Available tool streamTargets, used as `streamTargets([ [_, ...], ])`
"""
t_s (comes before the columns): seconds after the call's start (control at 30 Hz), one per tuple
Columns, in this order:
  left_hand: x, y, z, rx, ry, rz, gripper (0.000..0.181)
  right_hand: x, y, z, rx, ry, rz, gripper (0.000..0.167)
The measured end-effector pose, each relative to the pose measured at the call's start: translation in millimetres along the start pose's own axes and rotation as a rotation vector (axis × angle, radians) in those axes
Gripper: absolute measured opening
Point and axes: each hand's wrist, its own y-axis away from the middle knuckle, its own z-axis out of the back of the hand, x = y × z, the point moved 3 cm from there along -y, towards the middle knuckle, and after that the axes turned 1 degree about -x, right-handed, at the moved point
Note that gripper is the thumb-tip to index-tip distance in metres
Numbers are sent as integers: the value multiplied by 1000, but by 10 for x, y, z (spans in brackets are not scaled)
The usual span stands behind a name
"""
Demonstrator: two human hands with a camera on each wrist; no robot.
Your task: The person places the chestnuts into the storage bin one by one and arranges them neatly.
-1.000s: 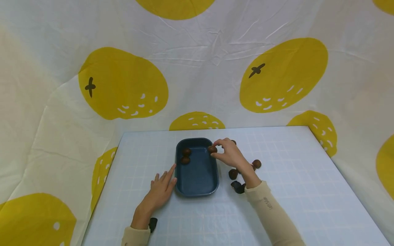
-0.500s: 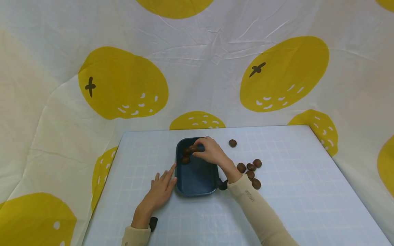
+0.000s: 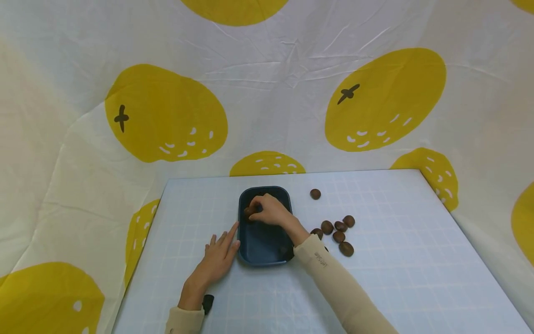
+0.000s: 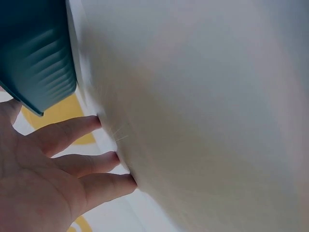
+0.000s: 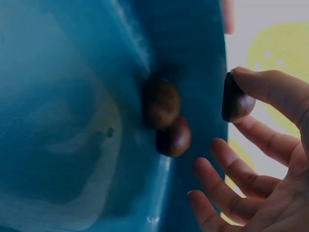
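Note:
A dark blue tray (image 3: 262, 246) lies on the table. My right hand (image 3: 272, 211) reaches over the tray's far left part. In the right wrist view, its thumb and index finger pinch a dark brown chestnut (image 5: 240, 102) above the tray, while the other fingers stay spread. Two chestnuts touch each other inside the tray against its wall: a larger one (image 5: 162, 103) and a smaller one (image 5: 175, 137). In the head view the right hand largely hides them. My left hand (image 3: 217, 258) rests on the table with fingers extended, index finger and thumb at the tray's left side.
Several loose chestnuts (image 3: 339, 237) lie grouped right of the tray, beside the right forearm. A single chestnut (image 3: 315, 194) sits farther back. Behind the table's back edge hangs a white cloth (image 3: 275, 116) with yellow fruit prints.
My right hand has carried the chestnut from the tray's right rim leftward, to the two chestnuts inside. More loose chestnuts now show beside the forearm. The left hand stays put.

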Motion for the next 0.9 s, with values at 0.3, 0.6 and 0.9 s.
streamTargets([
  [0.3,25,-1,-18,0,4,-3,59,-90,-43,-163,129,51,-55,29],
  [0.6,17,11,-15,1,-1,-18,58,-91,-34,-262,188,180,-103,34],
  [0.9,23,4,-27,-1,-4,-11,59,-94,-34,-317,180,235,-135,33],
])
